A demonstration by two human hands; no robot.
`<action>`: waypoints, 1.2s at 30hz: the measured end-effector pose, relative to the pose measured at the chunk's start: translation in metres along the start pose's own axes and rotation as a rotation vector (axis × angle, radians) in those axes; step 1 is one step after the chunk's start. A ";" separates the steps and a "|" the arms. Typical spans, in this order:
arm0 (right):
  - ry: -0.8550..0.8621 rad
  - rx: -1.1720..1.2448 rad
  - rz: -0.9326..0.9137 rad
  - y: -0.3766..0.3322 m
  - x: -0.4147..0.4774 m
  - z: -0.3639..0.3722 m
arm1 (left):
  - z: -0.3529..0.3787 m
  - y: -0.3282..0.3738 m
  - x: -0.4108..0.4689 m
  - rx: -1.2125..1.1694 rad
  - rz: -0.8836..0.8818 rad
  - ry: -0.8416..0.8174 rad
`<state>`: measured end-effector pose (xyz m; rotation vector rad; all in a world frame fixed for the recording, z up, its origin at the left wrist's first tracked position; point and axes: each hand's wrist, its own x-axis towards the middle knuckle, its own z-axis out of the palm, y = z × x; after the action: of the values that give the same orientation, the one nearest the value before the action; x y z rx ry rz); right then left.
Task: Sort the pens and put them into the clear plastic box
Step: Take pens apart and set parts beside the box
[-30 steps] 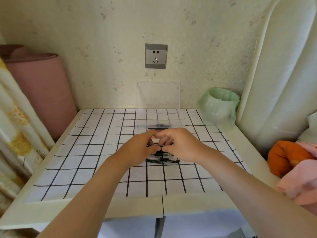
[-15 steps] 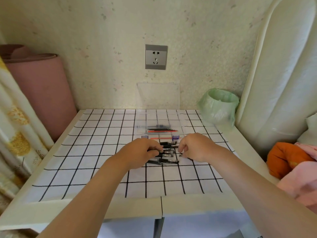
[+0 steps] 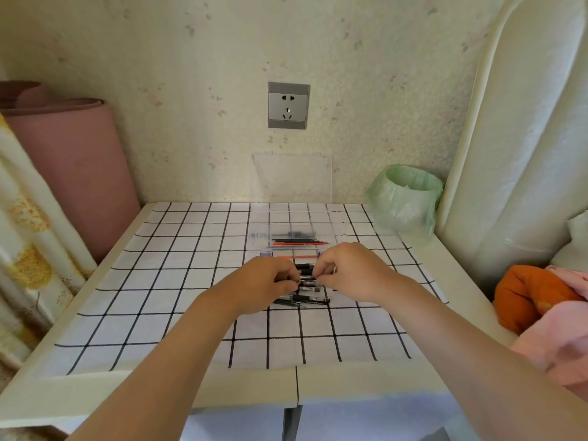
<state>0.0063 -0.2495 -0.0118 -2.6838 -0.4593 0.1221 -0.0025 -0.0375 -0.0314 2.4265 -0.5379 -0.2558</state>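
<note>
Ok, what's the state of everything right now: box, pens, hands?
Clear plastic box: open, lid raised upright.
Boxed pens: lying flat inside.
Loose pens: piled on the table, outside the box.
Left hand: fingers pinching loose pens.
Right hand: fingers pinching loose pens.
Wall socket: nothing plugged in.

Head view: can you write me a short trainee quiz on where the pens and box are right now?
1. True or false: the clear box already holds some pens.
2. Where do the loose pens lie?
A. on the floor
B. on the checked cloth, between the left hand and the right hand
C. in a drawer
3. Fill in: the bin lined with a green bag stands at the table's far ___ corner.

Key: 1 true; 2 B; 3 right.
</note>
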 end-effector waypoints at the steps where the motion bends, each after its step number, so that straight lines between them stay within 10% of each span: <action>1: 0.011 0.032 -0.011 -0.002 0.000 0.001 | 0.000 0.000 0.000 0.001 0.004 0.001; 36: 0.009 0.166 -0.073 -0.016 0.000 0.016 | -0.005 0.007 -0.003 0.088 0.019 0.137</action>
<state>-0.0011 -0.2299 -0.0194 -2.5017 -0.5199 0.1212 -0.0056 -0.0387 -0.0229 2.5005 -0.5198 -0.0579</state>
